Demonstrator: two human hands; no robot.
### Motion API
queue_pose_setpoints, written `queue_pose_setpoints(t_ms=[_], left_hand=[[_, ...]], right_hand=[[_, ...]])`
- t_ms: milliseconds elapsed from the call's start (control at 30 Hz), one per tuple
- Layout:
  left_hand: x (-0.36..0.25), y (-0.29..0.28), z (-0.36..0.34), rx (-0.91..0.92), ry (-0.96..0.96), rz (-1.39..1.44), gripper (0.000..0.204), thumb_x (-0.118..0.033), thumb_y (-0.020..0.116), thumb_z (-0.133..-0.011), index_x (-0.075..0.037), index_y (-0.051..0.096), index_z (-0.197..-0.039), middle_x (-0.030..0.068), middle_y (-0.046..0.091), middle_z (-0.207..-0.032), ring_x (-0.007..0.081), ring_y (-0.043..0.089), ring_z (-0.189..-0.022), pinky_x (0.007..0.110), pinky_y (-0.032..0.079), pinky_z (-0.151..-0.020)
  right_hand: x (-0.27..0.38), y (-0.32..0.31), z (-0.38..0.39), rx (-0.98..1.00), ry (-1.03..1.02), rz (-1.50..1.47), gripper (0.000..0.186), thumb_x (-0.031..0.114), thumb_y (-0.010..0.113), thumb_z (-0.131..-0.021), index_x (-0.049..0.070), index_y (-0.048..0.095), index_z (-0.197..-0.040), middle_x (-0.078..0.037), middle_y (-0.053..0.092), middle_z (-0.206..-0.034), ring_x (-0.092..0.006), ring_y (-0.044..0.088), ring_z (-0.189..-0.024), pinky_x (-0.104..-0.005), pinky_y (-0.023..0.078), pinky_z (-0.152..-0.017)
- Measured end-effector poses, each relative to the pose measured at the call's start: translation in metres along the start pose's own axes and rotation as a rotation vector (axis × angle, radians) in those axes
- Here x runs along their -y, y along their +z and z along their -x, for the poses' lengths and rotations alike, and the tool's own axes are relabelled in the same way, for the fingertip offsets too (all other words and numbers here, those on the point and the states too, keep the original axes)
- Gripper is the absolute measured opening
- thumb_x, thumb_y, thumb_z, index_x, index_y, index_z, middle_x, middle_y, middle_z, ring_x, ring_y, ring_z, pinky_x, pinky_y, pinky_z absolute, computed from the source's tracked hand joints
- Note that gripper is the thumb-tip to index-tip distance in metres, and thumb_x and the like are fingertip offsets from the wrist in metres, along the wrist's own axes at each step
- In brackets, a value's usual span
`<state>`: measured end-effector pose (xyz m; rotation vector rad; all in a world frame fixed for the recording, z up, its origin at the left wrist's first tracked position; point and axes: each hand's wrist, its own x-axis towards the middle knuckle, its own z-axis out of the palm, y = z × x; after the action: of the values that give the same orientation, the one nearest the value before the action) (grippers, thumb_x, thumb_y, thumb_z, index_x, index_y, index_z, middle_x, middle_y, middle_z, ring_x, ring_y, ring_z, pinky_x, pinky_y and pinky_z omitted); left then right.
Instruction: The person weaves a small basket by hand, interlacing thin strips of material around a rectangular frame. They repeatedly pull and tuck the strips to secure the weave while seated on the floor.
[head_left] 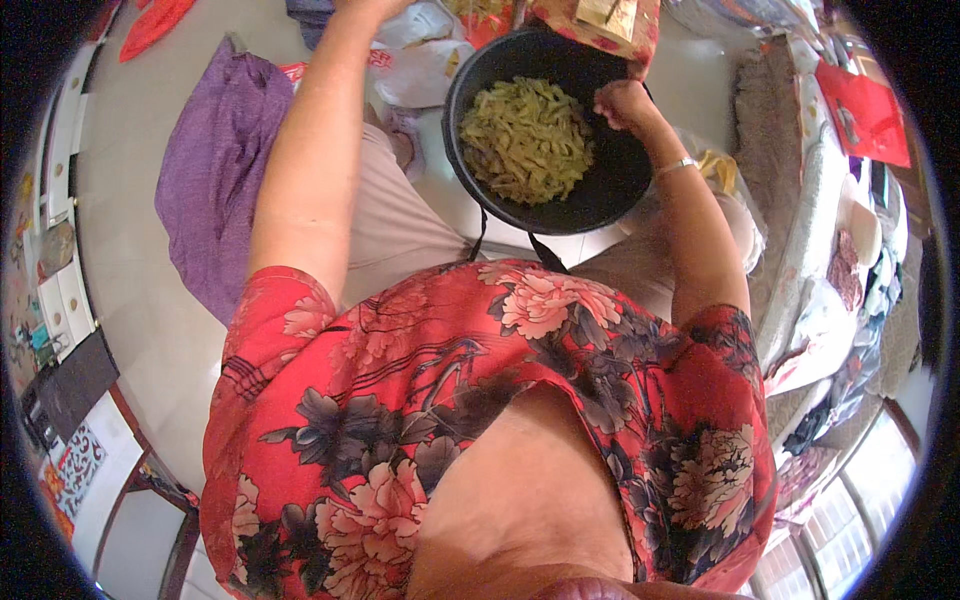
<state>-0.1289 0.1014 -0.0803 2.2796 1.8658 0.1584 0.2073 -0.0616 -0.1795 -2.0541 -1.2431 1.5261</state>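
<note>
Green strips lie in a black basin, just left of the curled right hand, grip unclear; the cropped left hand, farther off, cannot be read

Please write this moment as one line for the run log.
left hand: cut off at top edge | right hand: curled at black basin's right side, grasp unclear | greenish strips: inside basin
</note>
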Motion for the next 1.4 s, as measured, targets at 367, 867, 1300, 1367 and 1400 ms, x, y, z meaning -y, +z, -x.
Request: queue_pose_setpoints(t_ms=[367,867,1300,1367,1400], left_hand=[[-0.046,-0.041,0.037,0.032,0.236,0.335,0.028,-0.024,0.066,-0.067,-0.001,0.065,-0.083,0.0199,0.064,-0.079,0.0316,0.063,-0.077,0.040,0.047,-0.068],[-0.077,-0.053,0.044,0.206,0.353,0.387,0.034,-0.026,0.066,-0.068,0.000,0.066,-0.089,0.0190,0.065,-0.080,0.0303,0.064,-0.076,0.037,0.049,-0.068],[-0.084,-0.037,0.054,0.412,0.617,0.288,0.024,-0.025,0.069,-0.064,-0.003,0.067,-0.074,0.0170,0.064,-0.072,0.0285,0.064,-0.070,0.037,0.049,-0.066],[-0.087,-0.026,0.061,0.456,0.640,0.305,0.023,-0.023,0.072,-0.061,-0.004,0.068,-0.073,0.0151,0.065,-0.072,0.0270,0.064,-0.071,0.036,0.049,-0.065],[-0.091,-0.020,0.064,0.504,0.648,0.270,0.030,-0.024,0.074,-0.059,-0.005,0.068,-0.081,0.0140,0.066,-0.079,0.0270,0.064,-0.074,0.035,0.050,-0.066]], right_hand=[[-0.093,0.046,-0.064,0.168,0.256,0.468,0.014,0.017,0.065,-0.065,0.005,0.062,-0.072,-0.011,0.062,-0.070,-0.0257,0.061,-0.065,-0.0385,0.048,-0.055],[-0.126,0.090,-0.078,-0.041,0.014,0.621,0.024,0.022,0.064,-0.071,0.004,0.067,-0.087,-0.014,0.066,-0.089,-0.0260,0.064,-0.082,-0.0358,0.049,-0.073],[-0.073,0.083,-0.053,-0.222,-0.113,0.228,0.016,0.010,0.067,-0.074,0.006,0.058,-0.086,-0.002,0.056,-0.071,-0.0128,0.051,-0.065,-0.0300,0.045,-0.060],[-0.032,0.078,-0.012,-0.278,-0.269,0.171,0.019,0.009,0.069,-0.072,0.005,0.057,-0.087,-0.003,0.058,-0.071,-0.0112,0.052,-0.066,-0.0281,0.045,-0.061],[-0.006,0.075,0.017,-0.311,-0.349,0.140,0.021,0.008,0.070,-0.072,0.004,0.057,-0.087,-0.003,0.058,-0.072,-0.0104,0.052,-0.066,-0.0271,0.045,-0.062]])
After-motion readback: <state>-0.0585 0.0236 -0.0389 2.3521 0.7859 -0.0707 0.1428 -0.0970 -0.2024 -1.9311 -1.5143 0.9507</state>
